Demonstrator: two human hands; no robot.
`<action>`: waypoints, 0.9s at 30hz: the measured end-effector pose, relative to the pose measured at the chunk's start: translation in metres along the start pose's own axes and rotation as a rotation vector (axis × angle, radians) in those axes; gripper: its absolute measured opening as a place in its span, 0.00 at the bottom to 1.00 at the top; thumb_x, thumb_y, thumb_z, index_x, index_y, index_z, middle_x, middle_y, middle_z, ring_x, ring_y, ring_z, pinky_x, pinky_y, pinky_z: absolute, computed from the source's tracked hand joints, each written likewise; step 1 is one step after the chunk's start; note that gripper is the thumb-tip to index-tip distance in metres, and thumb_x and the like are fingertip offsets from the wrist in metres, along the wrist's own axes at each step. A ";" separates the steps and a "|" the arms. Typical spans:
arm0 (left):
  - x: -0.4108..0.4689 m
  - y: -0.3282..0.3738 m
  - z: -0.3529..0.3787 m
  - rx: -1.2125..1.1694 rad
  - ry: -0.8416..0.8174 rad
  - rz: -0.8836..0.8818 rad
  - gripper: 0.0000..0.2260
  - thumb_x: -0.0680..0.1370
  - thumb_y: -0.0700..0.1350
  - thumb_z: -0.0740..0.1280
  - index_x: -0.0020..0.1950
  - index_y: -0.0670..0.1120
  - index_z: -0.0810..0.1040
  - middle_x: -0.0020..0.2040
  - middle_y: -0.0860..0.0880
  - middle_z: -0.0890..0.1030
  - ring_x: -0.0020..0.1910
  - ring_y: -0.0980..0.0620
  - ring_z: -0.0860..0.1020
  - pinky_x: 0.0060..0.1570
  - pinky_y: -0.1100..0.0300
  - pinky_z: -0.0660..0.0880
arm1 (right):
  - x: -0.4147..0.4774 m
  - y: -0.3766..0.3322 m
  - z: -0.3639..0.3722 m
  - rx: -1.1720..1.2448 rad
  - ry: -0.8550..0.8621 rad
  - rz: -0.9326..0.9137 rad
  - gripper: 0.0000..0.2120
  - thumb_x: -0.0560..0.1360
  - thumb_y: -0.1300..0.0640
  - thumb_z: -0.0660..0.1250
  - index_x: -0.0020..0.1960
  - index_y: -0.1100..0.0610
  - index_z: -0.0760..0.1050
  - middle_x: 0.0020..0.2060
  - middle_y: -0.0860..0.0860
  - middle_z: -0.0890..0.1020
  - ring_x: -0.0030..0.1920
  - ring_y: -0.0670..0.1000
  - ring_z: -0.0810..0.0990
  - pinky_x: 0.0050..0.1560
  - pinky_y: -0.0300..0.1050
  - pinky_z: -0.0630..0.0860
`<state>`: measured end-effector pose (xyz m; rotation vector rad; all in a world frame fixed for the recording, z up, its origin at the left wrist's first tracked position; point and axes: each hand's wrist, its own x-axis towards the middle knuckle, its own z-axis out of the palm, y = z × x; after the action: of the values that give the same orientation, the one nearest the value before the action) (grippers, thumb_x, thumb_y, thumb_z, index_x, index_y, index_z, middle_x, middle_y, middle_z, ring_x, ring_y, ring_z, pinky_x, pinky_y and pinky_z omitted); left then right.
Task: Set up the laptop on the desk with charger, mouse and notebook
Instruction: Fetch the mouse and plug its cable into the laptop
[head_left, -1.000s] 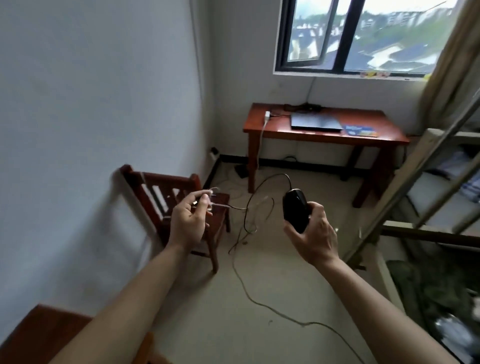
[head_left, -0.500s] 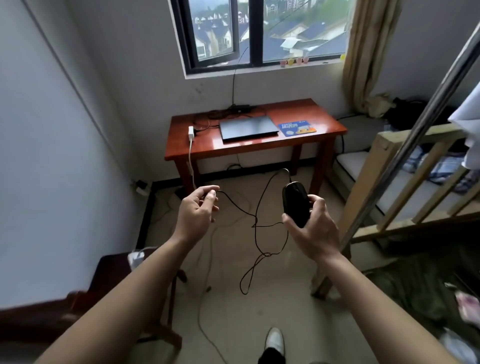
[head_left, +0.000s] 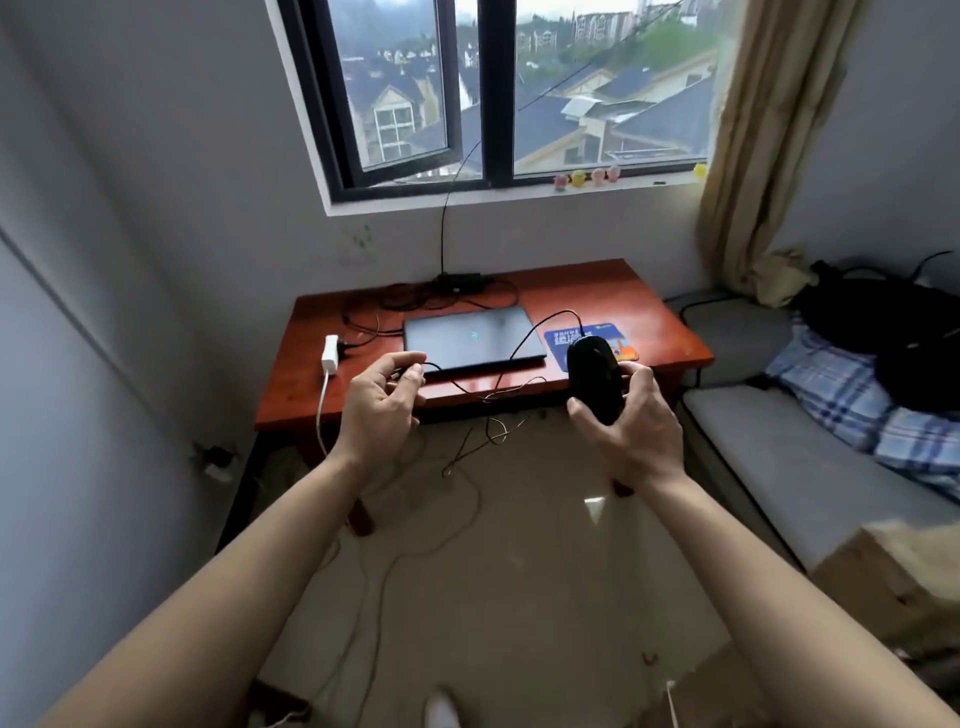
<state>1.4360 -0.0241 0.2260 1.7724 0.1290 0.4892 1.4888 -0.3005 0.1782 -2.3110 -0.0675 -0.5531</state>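
Gripping the mouse (head_left: 592, 374), right hand (head_left: 628, 434) covers its base; left hand (head_left: 379, 410) pinches its cable (head_left: 563, 312).

Closed dark laptop (head_left: 470, 338) flat on desk (head_left: 649, 317); white charger (head_left: 330, 353) left of it; black mouse (head_left: 595, 379) upright in right hand (head_left: 628, 431)

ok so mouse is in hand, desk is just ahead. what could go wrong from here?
1. The mouse cable hangs in tangled loops between the left hand, which pinches its end, and the mouse in the right hand. It may snag on the desk edge.
2. Loose cords lie on the floor ahead of the shoe, a possible trip.
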 end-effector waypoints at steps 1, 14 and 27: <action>0.023 -0.008 0.010 -0.005 -0.002 -0.004 0.07 0.81 0.41 0.65 0.53 0.52 0.81 0.40 0.48 0.80 0.36 0.56 0.80 0.28 0.61 0.78 | 0.022 0.008 0.009 -0.012 0.006 -0.006 0.34 0.64 0.32 0.65 0.62 0.50 0.66 0.55 0.52 0.80 0.53 0.57 0.81 0.50 0.49 0.74; 0.370 -0.060 0.164 -0.212 -0.009 -0.080 0.08 0.83 0.42 0.62 0.57 0.44 0.81 0.40 0.48 0.79 0.33 0.55 0.78 0.29 0.59 0.74 | 0.354 0.070 0.104 -0.137 0.105 -0.021 0.32 0.64 0.32 0.66 0.61 0.49 0.68 0.52 0.50 0.81 0.50 0.56 0.81 0.45 0.43 0.68; 0.593 -0.105 0.309 -0.106 -0.052 -0.097 0.08 0.82 0.42 0.63 0.54 0.48 0.81 0.43 0.49 0.79 0.33 0.59 0.79 0.25 0.64 0.75 | 0.592 0.166 0.194 -0.089 0.083 0.041 0.34 0.63 0.31 0.67 0.62 0.49 0.68 0.54 0.50 0.81 0.52 0.56 0.81 0.48 0.45 0.70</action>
<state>2.1108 -0.0728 0.2233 1.6652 0.1496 0.3733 2.1310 -0.3545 0.1880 -2.3673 0.0442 -0.6417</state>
